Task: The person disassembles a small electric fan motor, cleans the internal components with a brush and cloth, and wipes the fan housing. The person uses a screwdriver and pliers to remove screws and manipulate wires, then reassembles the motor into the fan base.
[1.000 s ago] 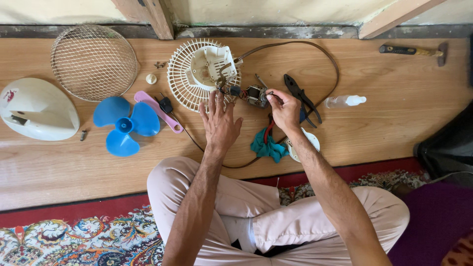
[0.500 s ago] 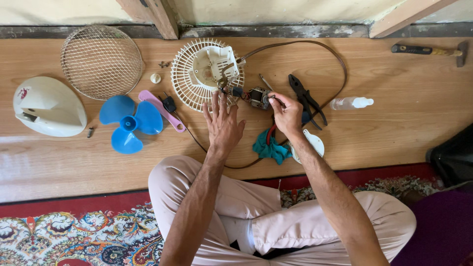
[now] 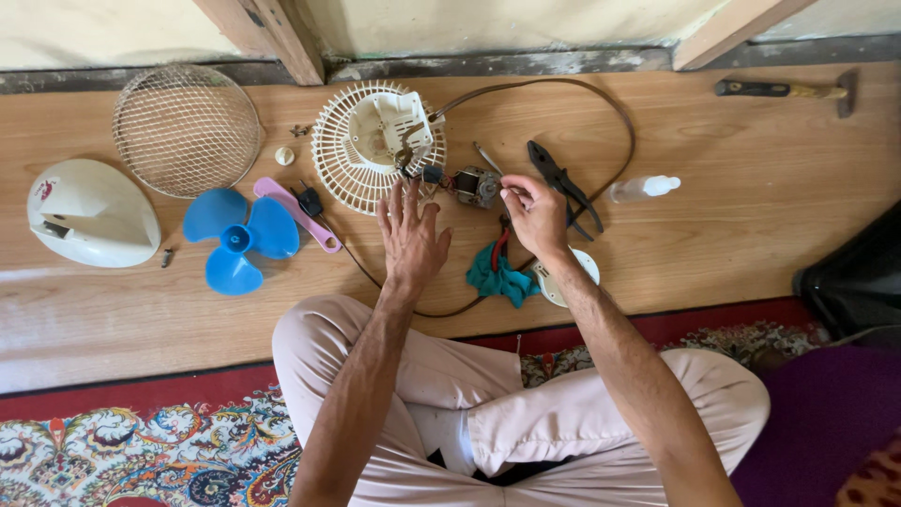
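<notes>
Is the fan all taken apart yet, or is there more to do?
Mostly apart. The wire grille, blue blade and white shell already lie loose on the wooden board. In hand: the right hand pinches something small beside the little motor, while the left hand is spread open near it. Left: the motor looks wired to the white rear guard.

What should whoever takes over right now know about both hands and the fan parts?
Left hand: open, fingers spread, hovering just below the small motor, holding nothing.
Right hand: fingers pinched near the motor's right side; what it grips is too small to tell.
Rear fan guard lies flat beside the motor, cord looping behind.
Already off: blue blade, wire front grille, white housing.
Pliers lie right of the hand, teal cloth below.
Motor remains wired to the guard.
</notes>
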